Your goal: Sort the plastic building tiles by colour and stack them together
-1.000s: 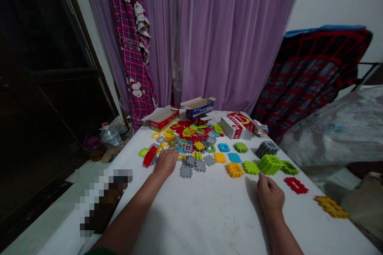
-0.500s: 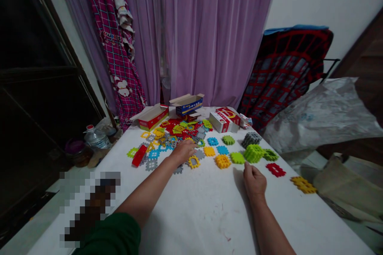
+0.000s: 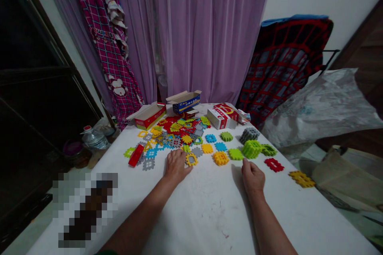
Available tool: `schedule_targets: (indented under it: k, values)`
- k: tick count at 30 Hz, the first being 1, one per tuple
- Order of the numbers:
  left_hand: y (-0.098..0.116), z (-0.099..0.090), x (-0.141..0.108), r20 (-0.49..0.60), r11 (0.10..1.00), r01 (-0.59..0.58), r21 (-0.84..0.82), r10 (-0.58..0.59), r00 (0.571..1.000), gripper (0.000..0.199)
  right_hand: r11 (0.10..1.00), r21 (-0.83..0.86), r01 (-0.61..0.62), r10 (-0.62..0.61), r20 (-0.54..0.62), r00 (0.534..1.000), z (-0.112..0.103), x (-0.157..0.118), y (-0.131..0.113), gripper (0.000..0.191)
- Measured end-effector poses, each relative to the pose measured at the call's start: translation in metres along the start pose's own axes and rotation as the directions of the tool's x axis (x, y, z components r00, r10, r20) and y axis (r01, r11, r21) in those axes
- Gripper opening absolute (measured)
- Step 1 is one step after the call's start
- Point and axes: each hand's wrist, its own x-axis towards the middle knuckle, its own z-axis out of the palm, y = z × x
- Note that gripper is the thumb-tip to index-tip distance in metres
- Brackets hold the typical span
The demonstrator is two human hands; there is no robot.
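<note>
My left hand (image 3: 177, 165) reaches low over the table, thumb apart from the fingers, beside a yellow toothed frame piece (image 3: 191, 159). A small green piece (image 3: 186, 148) lies by its fingertips; what is under the palm is hidden. My right hand (image 3: 253, 175) rests as a fist in front of a flat green piece (image 3: 236, 154) and a green stack (image 3: 251, 149); nothing sticks out of it. Between the hands lie a yellow stack (image 3: 221, 158), a yellow piece (image 3: 207, 148) and blue pieces (image 3: 220, 146). Red plastic pieces (image 3: 173, 121) lie in the mixed heap farther back.
Opened boxes, one red (image 3: 151, 115) and one blue (image 3: 187, 102), stand behind the heap, with a red-and-white box (image 3: 223, 116) to their right. A grey stack (image 3: 249, 135), a red piece (image 3: 273, 165) and dark yellow pieces (image 3: 301, 179) line the right side. A red block (image 3: 136, 155) lies left.
My left hand has drawn back toward me and slightly left, off the heap's near edge. A yellow piece shows where its fingers were. My right hand stays in place. The view has tilted slightly.
</note>
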Motion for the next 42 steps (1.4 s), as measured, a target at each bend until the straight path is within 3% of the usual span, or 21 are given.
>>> schedule_targets:
  k: [5, 10, 13, 18, 22, 31, 38, 42]
  values:
    - [-0.002, -0.002, 0.001, 0.020, 0.997, 0.072, -0.013, -0.072, 0.997, 0.042, 1.000, 0.027, 0.000, 0.000, 0.003, 1.000, 0.002, 0.000, 0.002, 0.053]
    - [0.002, -0.004, 0.000, -0.070, 0.995, 0.048, -0.087, -0.054, 0.996, 0.041, 0.999, 0.041, -0.003, 0.003, 0.003, 1.000, 0.002, 0.001, 0.001, 0.053]
    - [0.024, -0.003, 0.008, -0.063, 0.985, 0.009, -0.172, -0.020, 0.998, 0.046, 0.999, 0.034, -0.010, 0.010, 0.008, 1.000, 0.002, 0.001, 0.000, 0.054]
    - [0.077, 0.006, 0.033, 0.014, 0.962, -0.060, -0.266, 0.066, 0.998, 0.048, 0.998, 0.054, -0.022, 0.021, 0.006, 1.000, 0.002, 0.001, -0.001, 0.054]
    - [0.097, 0.013, 0.046, 0.053, 0.963, -0.050, -0.264, 0.066, 0.996, 0.048, 0.997, 0.074, -0.014, 0.014, -0.001, 1.000, 0.003, 0.001, -0.001, 0.054]
    - [0.090, 0.027, 0.049, 0.055, 0.970, -0.026, -0.242, 0.041, 0.998, 0.047, 0.997, 0.080, 0.002, -0.003, 0.013, 1.000, 0.005, 0.004, 0.001, 0.056]
    - [0.091, 0.024, 0.048, 0.085, 0.967, -0.026, -0.255, 0.049, 0.995, 0.054, 0.999, 0.044, -0.029, 0.028, 0.020, 0.999, 0.001, 0.002, -0.005, 0.055]
    - [0.081, 0.022, 0.041, 0.054, 0.963, -0.049, -0.266, 0.066, 0.996, 0.058, 0.999, 0.009, -0.049, 0.049, 0.039, 0.998, -0.004, 0.000, -0.006, 0.050]
